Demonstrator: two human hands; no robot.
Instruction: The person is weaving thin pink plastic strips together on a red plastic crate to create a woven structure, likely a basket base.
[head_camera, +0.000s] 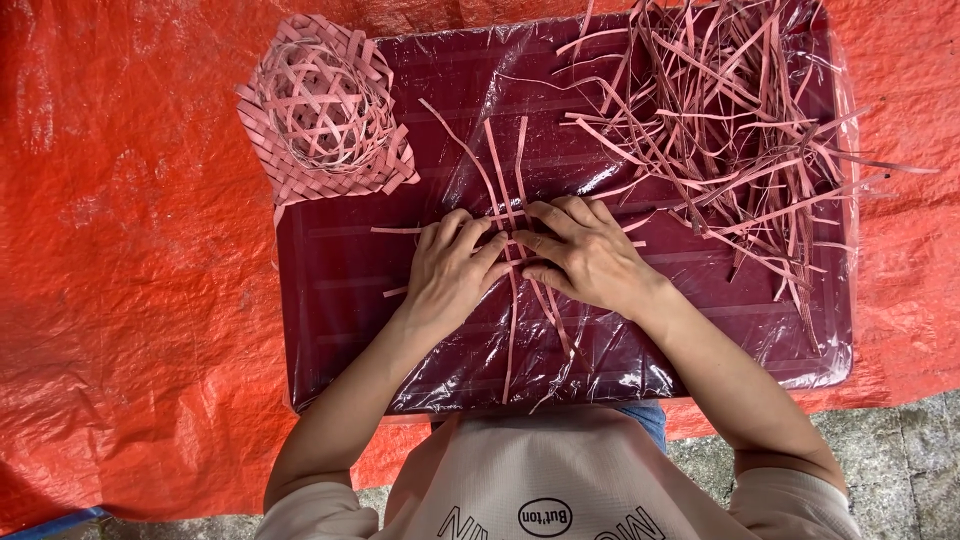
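My left hand (452, 268) lies flat near the middle of the dark red table (340, 290), fingers spread and pressing down on the crossing pink strips (515, 205); my right hand (585, 255) sits just beside it at three o'clock, fingers curled narrow, its fingertips (530, 243) meeting the left ones where the strips cross; whether the right fingers pinch a strip or only press it, I cannot tell. The strips fan out from under my hands: several run toward twelve o'clock, a few trail toward six o'clock to the near edge, and short ends poke out at nine and three o'clock.

At two o'clock from my hands a loose heap of pink strips (720, 120) covers the far right corner of the table, some ends hanging over the edge. At ten o'clock a small woven pink basket (325, 110) sits on the far left corner, partly overhanging it, well apart from my hands. The table top is wrapped in glossy clear film; an orange tarpaulin (130, 250) lies under the table on every side but six o'clock, where grey paving (900, 450) shows.
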